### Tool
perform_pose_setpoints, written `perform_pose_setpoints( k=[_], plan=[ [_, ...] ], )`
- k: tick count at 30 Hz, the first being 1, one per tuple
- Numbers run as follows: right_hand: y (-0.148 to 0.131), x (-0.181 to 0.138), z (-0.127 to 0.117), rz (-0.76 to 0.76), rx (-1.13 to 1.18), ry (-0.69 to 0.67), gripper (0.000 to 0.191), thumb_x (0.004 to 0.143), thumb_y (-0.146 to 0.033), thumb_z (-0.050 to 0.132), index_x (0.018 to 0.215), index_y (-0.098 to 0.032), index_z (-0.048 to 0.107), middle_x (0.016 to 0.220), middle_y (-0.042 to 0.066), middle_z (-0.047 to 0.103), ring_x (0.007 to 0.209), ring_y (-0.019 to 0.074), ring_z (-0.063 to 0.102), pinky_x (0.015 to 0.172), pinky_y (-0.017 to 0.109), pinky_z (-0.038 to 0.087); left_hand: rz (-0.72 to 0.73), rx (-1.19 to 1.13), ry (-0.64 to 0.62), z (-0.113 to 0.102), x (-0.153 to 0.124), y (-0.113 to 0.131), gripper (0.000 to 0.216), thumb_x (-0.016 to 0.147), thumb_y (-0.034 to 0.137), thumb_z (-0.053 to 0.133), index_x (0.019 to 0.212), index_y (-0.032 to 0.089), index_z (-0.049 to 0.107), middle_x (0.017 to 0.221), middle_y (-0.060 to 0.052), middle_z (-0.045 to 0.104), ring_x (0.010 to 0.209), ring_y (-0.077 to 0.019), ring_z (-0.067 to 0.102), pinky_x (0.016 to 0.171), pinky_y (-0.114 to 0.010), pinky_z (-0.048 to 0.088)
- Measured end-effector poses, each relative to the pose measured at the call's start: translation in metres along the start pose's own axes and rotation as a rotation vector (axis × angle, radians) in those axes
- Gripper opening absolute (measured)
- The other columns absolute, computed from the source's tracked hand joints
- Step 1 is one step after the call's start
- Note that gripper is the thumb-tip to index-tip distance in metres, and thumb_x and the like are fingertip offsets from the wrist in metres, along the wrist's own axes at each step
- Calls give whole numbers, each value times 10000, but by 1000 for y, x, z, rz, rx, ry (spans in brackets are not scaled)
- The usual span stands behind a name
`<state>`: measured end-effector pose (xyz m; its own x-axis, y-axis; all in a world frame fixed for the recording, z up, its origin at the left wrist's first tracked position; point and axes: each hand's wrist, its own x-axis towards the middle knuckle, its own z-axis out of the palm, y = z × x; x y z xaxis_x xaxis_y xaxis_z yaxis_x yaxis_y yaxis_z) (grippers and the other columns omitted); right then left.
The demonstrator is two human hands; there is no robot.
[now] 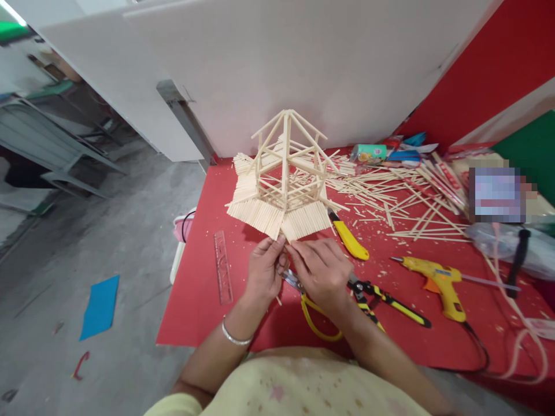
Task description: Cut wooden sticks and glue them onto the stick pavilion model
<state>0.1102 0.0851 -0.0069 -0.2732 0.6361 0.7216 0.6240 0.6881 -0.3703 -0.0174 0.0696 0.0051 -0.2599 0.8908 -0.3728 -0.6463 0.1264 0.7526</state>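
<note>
A pagoda-like model made of thin wooden sticks [277,214] stands on the red table, its open frame rising above a flared skirt of close-set sticks. At the skirt's near corner my left hand [265,268] is closed, thumb and fingertips pinching the edge. Right beside it my right hand [323,268] is closed too, its fingertips pressed on the same corner. Whether a small loose stick is also between the fingers is hidden. Partly under my right hand lie yellow-handled scissors [321,326]. A short stick end [278,301] shows below my left hand.
Right of the model lie a yellow utility knife [352,238], black-and-yellow pliers [401,306] and a yellow glue gun [442,283] with its cord. Loose sticks [390,190] are heaped behind. A clear ruler [222,267] lies left; a white wall panel [303,69] stands behind the table.
</note>
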Motion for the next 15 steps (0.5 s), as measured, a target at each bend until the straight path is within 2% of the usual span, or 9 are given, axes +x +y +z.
perform_pose_setpoints(
  k=[10,15],
  plan=[
    [-4,6,-3,-41,18,34,227,874,-139,691,1099,-172,681,915,68,751,829,183,653,819,334,519,-13,3,21,4,-5,6,417,637,377,912,645,153,560,489,63,504,405,-32,417,374,-145,275],
    [-15,6,-14,-99,75,68,149,888,-147,662,1029,-195,657,845,33,737,756,156,648,767,315,525,-42,-10,-53,2,-22,7,381,616,402,917,676,140,646,472,61,511,389,-26,403,364,-129,286]
  ],
)
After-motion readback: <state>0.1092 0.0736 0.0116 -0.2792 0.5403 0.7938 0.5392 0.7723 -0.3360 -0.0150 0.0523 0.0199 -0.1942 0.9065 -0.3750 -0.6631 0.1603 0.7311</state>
